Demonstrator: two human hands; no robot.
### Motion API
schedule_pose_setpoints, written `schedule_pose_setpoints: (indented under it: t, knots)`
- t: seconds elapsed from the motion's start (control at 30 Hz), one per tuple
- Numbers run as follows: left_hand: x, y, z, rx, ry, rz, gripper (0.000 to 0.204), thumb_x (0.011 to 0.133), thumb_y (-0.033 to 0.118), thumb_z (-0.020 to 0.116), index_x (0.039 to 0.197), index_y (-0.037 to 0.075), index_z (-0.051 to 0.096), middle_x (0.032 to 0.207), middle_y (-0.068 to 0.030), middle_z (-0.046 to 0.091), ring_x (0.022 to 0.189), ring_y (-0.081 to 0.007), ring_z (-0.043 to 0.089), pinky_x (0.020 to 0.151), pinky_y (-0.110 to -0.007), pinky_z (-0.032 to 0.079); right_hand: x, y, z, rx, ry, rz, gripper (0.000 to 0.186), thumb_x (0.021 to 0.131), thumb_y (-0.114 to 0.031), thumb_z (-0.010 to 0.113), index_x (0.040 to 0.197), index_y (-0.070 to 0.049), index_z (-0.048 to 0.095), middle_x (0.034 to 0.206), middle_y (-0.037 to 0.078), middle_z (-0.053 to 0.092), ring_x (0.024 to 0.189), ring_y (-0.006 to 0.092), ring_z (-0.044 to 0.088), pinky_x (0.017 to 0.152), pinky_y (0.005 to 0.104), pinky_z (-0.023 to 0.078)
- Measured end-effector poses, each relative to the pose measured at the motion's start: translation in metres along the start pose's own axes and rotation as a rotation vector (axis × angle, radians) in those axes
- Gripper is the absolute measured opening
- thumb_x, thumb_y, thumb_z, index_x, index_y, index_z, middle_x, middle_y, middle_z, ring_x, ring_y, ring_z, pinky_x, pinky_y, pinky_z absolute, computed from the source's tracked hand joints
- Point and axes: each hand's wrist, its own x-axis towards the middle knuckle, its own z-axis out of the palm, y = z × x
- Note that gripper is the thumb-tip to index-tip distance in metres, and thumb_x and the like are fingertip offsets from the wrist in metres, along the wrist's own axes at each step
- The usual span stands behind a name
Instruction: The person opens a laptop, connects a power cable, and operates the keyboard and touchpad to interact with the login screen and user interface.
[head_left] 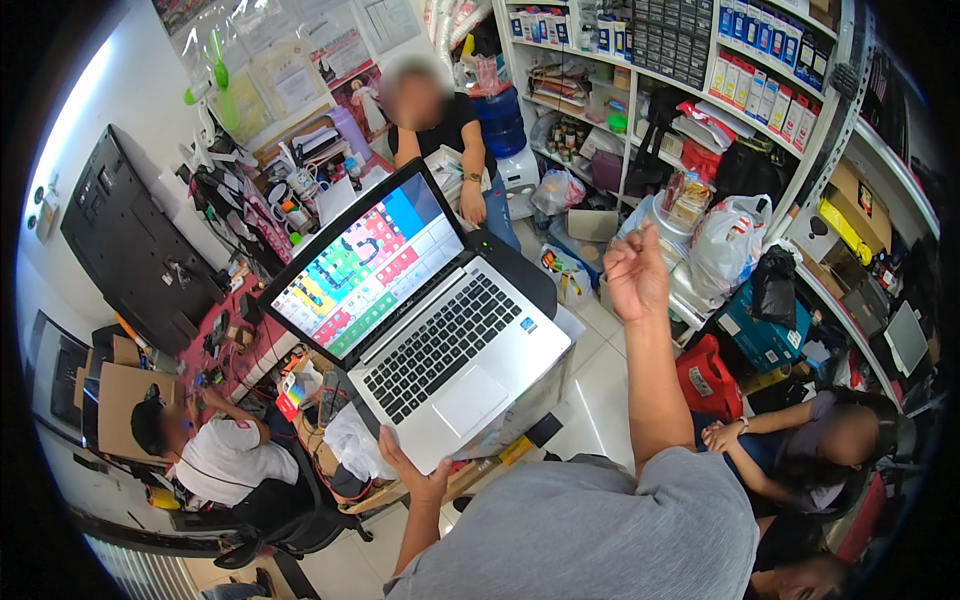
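A silver laptop [465, 395] with black keys stands with its lid raised, its lit screen [370, 265] full of coloured icons. My left hand [418, 478] grips the laptop's front left corner, thumb along the edge and the other fingers hidden beneath. Under the laptop's far right side a black device [520, 268] shows, on top of a pale box; how much of the weight rests there I cannot tell. My right hand [638, 275] is raised in the air to the right, apart from the laptop. Its fingers are loosely bent, with nothing visible between them.
Across from me sits a person in black [462, 135]. At left another, in white [235, 465], sits at a red cluttered desk [205, 345]; more people are at lower right. Packed shelves [640, 75] line the back. Plastic bags [730, 235] and a red bag [708, 378] crowd the right.
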Motion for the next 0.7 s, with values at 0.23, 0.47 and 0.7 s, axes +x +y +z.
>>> schedule_pose_setpoints:
  t: [0.23,0.47,0.7]
  knots:
    - [-0.002,0.003,-0.002,0.008,-0.011,-0.01,0.124,0.072,0.076,0.068,0.155,-0.001,0.019,0.156,-0.025,0.024,0.143,-0.0435,0.025,0.116,-0.055,0.022,0.014,-0.123,0.015,0.093,-0.236,-0.481,0.017,0.098,-0.024,0.063,0.103,-0.008,0.067,0.085,0.002,0.061,0.07,0.0126,0.048,0.07,0.0296,0.044]
    - [0.001,0.005,0.0,-0.016,0.009,-0.005,0.125,0.071,0.075,0.07,0.156,-0.001,0.018,0.153,-0.0268,0.025,0.142,-0.0432,0.027,0.115,-0.055,0.025,0.004,-0.101,0.003,0.031,-0.14,-0.377,0.02,0.101,-0.025,0.061,0.11,-0.008,0.063,0.088,0.001,0.06,0.073,0.0118,0.051,0.074,0.0291,0.047]
    - [0.002,0.009,-0.002,-0.018,0.01,-0.017,0.124,0.072,0.074,0.07,0.156,0.0,0.018,0.151,-0.0278,0.026,0.141,-0.0437,0.028,0.114,-0.054,0.025,0.0,-0.028,-0.008,-0.279,-0.179,-0.152,0.027,0.098,-0.019,0.065,0.124,-0.011,0.061,0.1,0.001,0.065,0.084,0.012,0.059,0.079,0.0298,0.052]
